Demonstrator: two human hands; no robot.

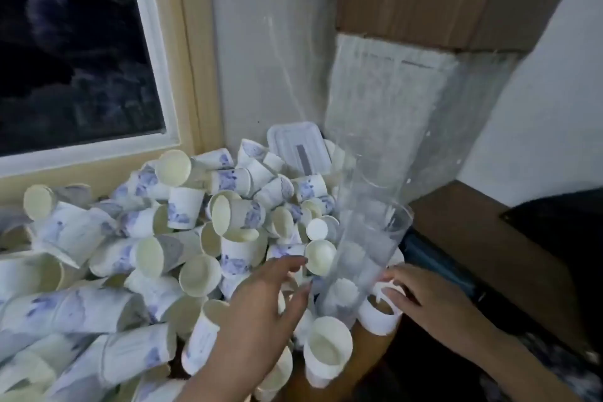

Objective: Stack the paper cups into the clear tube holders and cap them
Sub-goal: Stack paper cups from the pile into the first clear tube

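- Left: a heap of white, blue-printed paper cups [130,254] lies tumbled below a dark window [75,42]. There are far too many to count, most on their sides and some nested in short runs.
- My left hand [261,303] hovers over the heap's near edge, palm down, fingers spread and straight, holding nothing. A cream-lined paper cup [320,256] lies just beyond its fingertips, mouth towards me.
- Centre: one clear plastic tube holder [367,248] stands among the cups. Its long axis rises from a foot between my hands and leans away to the right, open mouth uppermost. I cannot tell whether the pale shapes in it are cups inside or behind.
- Right: my right hand [424,297] pinches the rim of a single plain white paper cup [378,315], which is upright and touching the tube's foot.
- That hand is nearer the tube; I judge its cup must rise to the mouth, above and beyond it.
- Count: one tube, one held cup, one white plastic lidded tray [298,147] behind, and no tube cap that I can make out.
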